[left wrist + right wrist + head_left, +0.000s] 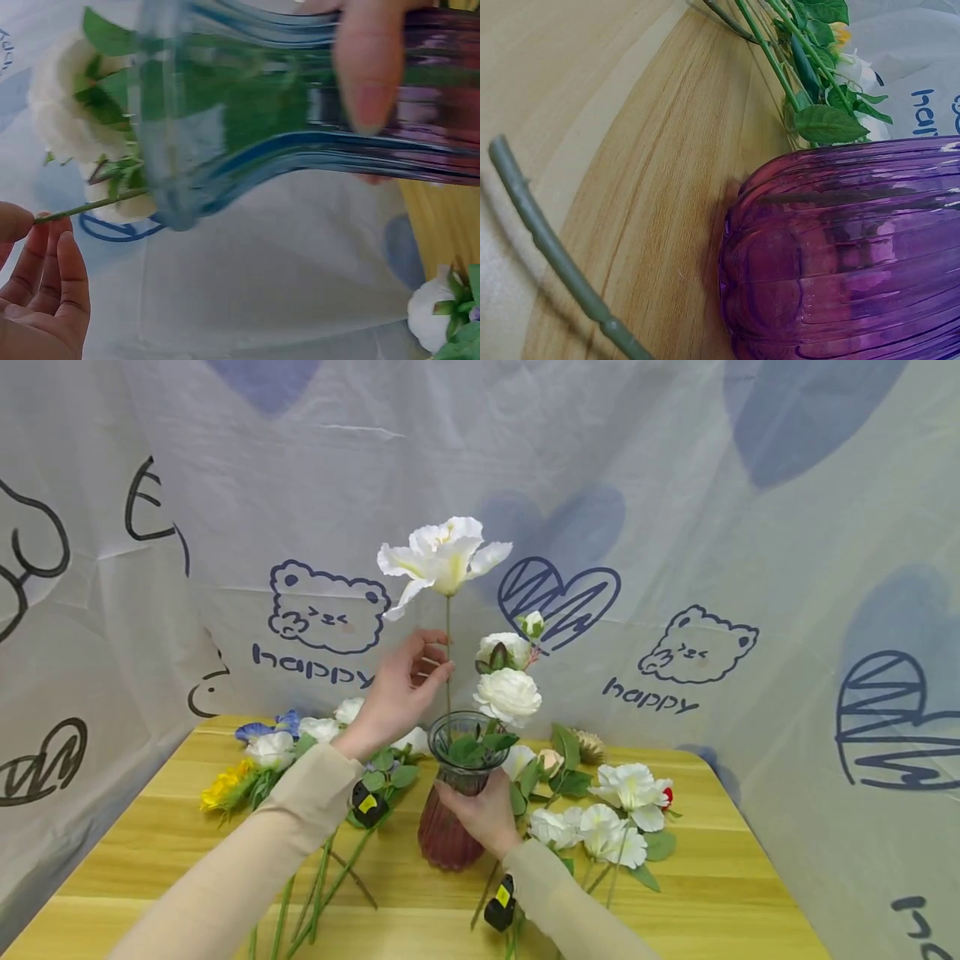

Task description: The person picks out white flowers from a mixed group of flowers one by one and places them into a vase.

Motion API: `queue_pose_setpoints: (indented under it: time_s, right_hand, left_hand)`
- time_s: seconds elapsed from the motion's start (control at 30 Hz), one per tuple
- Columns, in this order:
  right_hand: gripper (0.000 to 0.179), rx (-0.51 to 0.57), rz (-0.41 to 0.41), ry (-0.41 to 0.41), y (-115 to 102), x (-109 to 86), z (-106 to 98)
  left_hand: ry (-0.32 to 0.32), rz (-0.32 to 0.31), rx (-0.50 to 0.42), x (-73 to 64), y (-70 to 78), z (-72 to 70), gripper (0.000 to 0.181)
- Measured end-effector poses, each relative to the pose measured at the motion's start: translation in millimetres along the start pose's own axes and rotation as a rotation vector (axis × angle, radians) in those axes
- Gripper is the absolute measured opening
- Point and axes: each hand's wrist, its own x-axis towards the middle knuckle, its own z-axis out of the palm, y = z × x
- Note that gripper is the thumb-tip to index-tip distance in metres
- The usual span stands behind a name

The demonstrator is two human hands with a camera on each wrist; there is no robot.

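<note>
The head view shows the person's left hand [393,689], just left of centre, with thumb and fingers pinching the thin green stem [448,643] of a large white flower with broad ruffled petals and yellow-green streaks [442,556]. The bloom stands upright in the upper middle of the frame, and its stem runs down to the mouth of a ribbed glass vase, bluish-clear at the neck and purplish red below [453,835], which stands upright near the middle of the frame. The person's right hand [483,810] is curled round the vase from the right, just below its flared rim.

Two full white many-petalled blooms [508,696] and a small white bud [533,624] rise above the right side of the vase mouth, with green leaves [468,749] at the rim.

In the left wrist view the pinched stem is at lower left, and a thumb lies across the glass at upper right.

On the yellow wooden table [150,852], a yellow flower [227,783] and a blue flower [270,727] lie at left, beside other white blooms. White ruffled flowers [630,793] lie at right. Behind hangs a pale cloth printed with bears and hearts [450,452].
</note>
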Motion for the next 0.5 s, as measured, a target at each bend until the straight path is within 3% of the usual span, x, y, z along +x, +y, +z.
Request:
queue_pose_setpoints:
  time_s: [0.23,0.5]
  right_hand:
    - [0.057,-0.024,0.033,0.007,-4,0.8,0]
    - [0.058,-0.029,0.083,0.001,-8,2.2,1]
  left_hand:
    - [-0.077,0.012,0.008,-6.9,-13.6,11.1,0.038]
    - [-0.239,-0.056,0.103,-18.7,-27.8,12.2,0.043]
